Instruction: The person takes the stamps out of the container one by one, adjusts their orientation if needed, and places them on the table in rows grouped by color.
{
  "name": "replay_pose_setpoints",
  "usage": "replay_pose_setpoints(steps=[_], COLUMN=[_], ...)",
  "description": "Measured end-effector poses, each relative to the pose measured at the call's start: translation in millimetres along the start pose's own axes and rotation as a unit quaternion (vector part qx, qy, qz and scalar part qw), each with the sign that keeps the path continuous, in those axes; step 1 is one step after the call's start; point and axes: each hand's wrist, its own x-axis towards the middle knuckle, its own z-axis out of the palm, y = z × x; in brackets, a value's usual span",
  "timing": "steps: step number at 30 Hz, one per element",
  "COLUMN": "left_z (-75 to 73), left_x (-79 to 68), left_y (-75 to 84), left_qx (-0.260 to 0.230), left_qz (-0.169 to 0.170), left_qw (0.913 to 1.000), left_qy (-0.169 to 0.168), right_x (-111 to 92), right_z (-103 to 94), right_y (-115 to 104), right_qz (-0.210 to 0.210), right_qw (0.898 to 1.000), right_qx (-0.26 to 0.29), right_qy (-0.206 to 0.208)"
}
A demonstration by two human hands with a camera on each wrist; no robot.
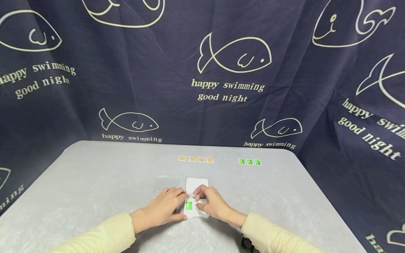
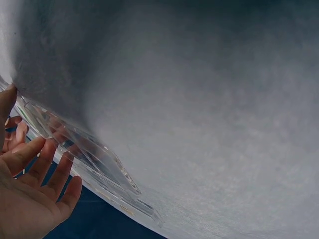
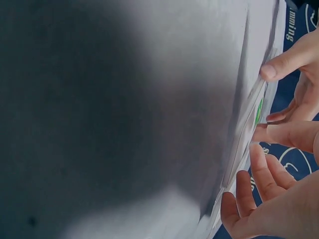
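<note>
My left hand (image 1: 162, 209) rests at the left edge of a white-bottomed clear tray (image 1: 197, 213), its thumb at the near corner. The fingers are spread along the clear plastic. On the left part of that tray lies a small green card (image 1: 188, 205) with a white border. Over the tray's right part is my right hand (image 1: 216, 204), thumb and fingers apart, holding nothing visible. In the right wrist view the right thumb (image 3: 279, 134) touches the tray near the green card. Behind stands a second white-bottomed tray (image 1: 197, 182), its lower right partly covered by the right hand.
Beside the far tray, a see-through tray (image 1: 166, 182) lies on the left; more clear plastic is half hidden under my left hand. Several orange cards (image 1: 192, 159) form a row farther back, with three green cards (image 1: 250, 162) to their right. A dark printed curtain (image 1: 177, 105) hangs behind the grey table (image 1: 95, 182).
</note>
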Motion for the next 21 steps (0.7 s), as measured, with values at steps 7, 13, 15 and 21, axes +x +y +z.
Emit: replay_pose_setpoints(steps=[7,13,15,21], left_z=[-0.3,-0.1,0.3,1.5], left_x=[0.2,0.2,0.3,0.5], left_y=[0.3,0.5,0.3,-0.1], left_qx=[-0.001,-0.001,-0.001,0.009], left_qz=[-0.004,-0.007,-0.007,-0.012], left_qw=[1.0000,1.0000,1.0000,0.9999], left_qy=[-0.003,0.000,0.002,0.006], right_x=[1.3,1.1,1.0,1.4], right_z=[3.1,5.7,6.4,8.6], right_y=[-1.6,-2.1,-2.3,-4.0], right_qz=[0.007,0.013,0.013,0.015], right_qw=[1.000,1.000,1.000,1.000], right_qx=[0.012,0.021,0.019,0.017], right_qy=[0.010,0.012,0.015,0.019])
